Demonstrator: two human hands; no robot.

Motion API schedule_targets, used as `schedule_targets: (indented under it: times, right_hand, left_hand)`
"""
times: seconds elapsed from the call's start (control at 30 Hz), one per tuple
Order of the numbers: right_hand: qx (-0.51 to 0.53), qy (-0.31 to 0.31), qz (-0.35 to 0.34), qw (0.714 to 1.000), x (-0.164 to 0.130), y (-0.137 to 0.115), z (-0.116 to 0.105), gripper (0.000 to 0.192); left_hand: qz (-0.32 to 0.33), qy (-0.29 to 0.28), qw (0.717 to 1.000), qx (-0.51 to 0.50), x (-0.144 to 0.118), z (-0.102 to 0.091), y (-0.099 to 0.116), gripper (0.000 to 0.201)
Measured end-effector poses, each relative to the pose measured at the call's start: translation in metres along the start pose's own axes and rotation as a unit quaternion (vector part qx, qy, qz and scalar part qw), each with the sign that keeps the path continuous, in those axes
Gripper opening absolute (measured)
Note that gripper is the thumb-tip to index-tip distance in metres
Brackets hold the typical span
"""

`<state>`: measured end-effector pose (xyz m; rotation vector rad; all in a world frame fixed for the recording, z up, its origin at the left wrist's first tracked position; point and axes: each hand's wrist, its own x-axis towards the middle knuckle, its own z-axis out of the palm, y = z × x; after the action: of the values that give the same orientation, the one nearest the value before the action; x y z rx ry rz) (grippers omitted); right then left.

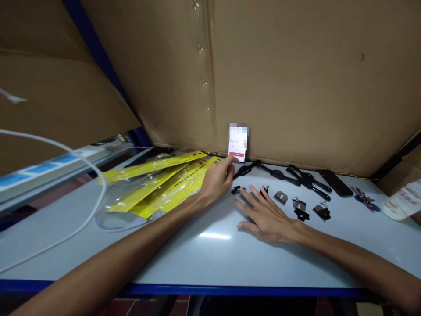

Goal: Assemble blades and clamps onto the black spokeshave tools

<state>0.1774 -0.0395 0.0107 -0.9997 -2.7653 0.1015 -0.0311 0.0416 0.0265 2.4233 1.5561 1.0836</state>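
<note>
On smooth grey table (210, 259), hands flank small black clip (236, 190).

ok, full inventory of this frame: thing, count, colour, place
table: 1, pale grey with blue edge, foreground
yellow packets: several, yellow and clear, table left
small card: 1, white and red, propped against cardboard
black handled tools: a few, black, back of table
small metal parts: several, grey and black, right of hands
phone: 1, black, back right
keys: 1 bunch, blue fob, far right
white cable: 1, white, left
cardboard wall: brown, behind
left hand: open, on the packets
right hand: open, flat on table
</note>
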Motion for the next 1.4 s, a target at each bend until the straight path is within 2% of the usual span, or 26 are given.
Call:
schedule_targets:
  times: [0.13, 0.27, 0.37, 0.5, 0.67, 0.8, 0.93, 1.07, 1.13, 1.2, 1.27, 1.4]
  right_hand:
    - [0.005, -0.026, 0.043, 0.999, 0.034, 0.020, 0.006, 0.064]
    - [0.022, -0.052, 0.058, 0.997, 0.037, 0.034, 0.007, 0.059]
    - [0.029, -0.039, 0.081, 0.996, 0.019, 0.040, 0.007, 0.058]
    - [0.030, -0.013, 0.136, 0.990, -0.018, 0.053, 0.004, 0.057]
    - [0.042, -0.010, 0.191, 0.981, -0.058, 0.071, -0.001, 0.063]
    - [0.040, 0.005, 0.212, 0.976, -0.075, 0.083, -0.002, 0.064]
    - [0.015, 0.070, 0.207, 0.976, -0.075, 0.099, -0.018, 0.057]
    - [-0.052, 0.181, 0.237, 0.953, -0.061, 0.117, -0.060, 0.045]
    - [-0.054, 0.161, 0.263, 0.950, -0.053, 0.125, -0.075, 0.033]
    - [-0.041, 0.116, 0.288, 0.950, -0.046, 0.128, -0.078, 0.026]
    - [-0.034, 0.080, 0.294, 0.952, -0.041, 0.125, -0.069, 0.022]
    - [-0.042, 0.056, 0.279, 0.958, -0.034, 0.109, -0.044, 0.030]
  left_hand:
    - [0.012, -0.041, 0.998, 0.043, 0.002, 0.009, -0.014, 0.032]
    - [0.043, -0.100, 0.991, 0.073, 0.002, 0.015, -0.023, 0.042]
    - [0.066, -0.144, 0.983, 0.092, 0.002, 0.019, -0.024, 0.046]
    - [0.085, -0.184, 0.972, 0.118, 0.004, 0.018, -0.017, 0.039]
    - [0.072, -0.215, 0.961, 0.160, 0.003, 0.008, -0.004, 0.033]
    - [0.061, -0.248, 0.948, 0.188, -0.005, -0.003, 0.005, 0.043]
    - [0.072, -0.293, 0.931, 0.203, -0.012, -0.014, 0.013, 0.048]
    - [0.078, -0.337, 0.909, 0.232, -0.018, -0.026, 0.016, 0.053]
    - [0.073, -0.351, 0.901, 0.243, -0.020, -0.031, 0.014, 0.054]
    - [0.066, -0.355, 0.902, 0.238, -0.022, -0.035, 0.010, 0.049]
    - [0.056, -0.347, 0.909, 0.222, -0.023, -0.036, 0.006, 0.042]
    - [0.037, -0.345, 0.910, 0.228, -0.022, -0.035, 0.004, 0.031]
